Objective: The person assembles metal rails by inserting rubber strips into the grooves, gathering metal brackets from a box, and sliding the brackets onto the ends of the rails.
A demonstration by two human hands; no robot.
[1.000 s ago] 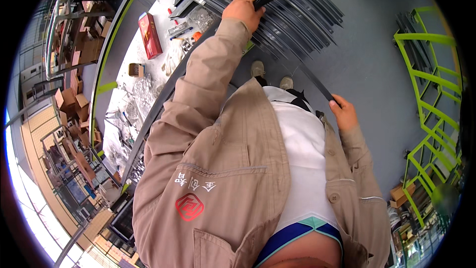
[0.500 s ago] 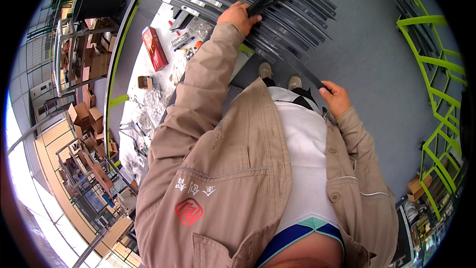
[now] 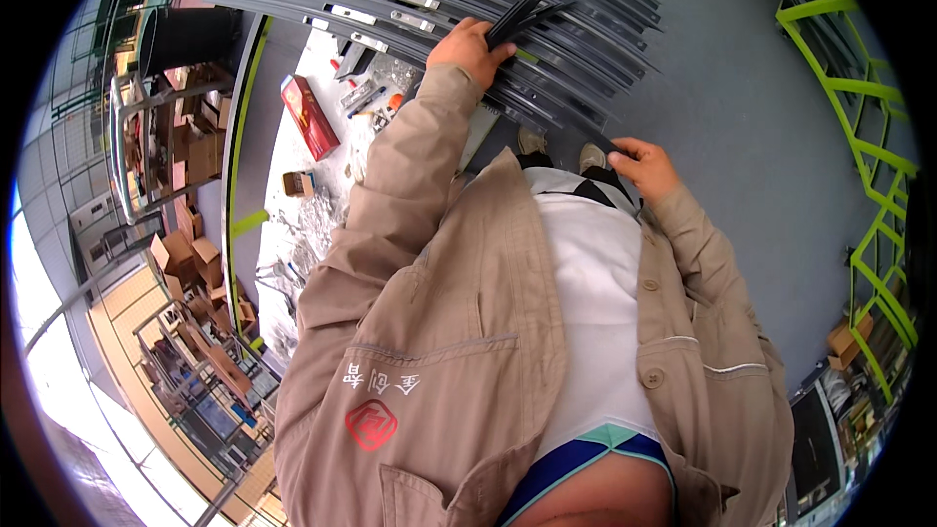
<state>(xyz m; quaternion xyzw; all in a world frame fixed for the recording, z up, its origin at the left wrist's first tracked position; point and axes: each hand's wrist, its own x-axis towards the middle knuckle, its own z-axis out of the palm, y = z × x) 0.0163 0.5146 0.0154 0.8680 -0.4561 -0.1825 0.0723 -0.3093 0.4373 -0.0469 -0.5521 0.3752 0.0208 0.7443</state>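
My left hand (image 3: 468, 47) reaches forward and grips the end of a thin black metal strip (image 3: 522, 15) that rises off a stack of long dark grey profiles (image 3: 576, 29). My right hand (image 3: 644, 168) is closed on the near end of another long dark strip (image 3: 603, 141), held close to my body just above my shoes (image 3: 561, 146). The stacked profiles span the top of the view, some carrying small silver fittings (image 3: 390, 0).
A white worktable (image 3: 293, 205) on my left holds a red box (image 3: 310, 117), a small cardboard box (image 3: 296, 182), tools and bags of small parts. Green metal racks (image 3: 869, 137) stand to the right on the grey floor. Shelves with cartons fill the far left.
My right hand has pulled its strip inward and up toward my body. My left hand keeps its grip on the black strip, and the view has tilted slightly.
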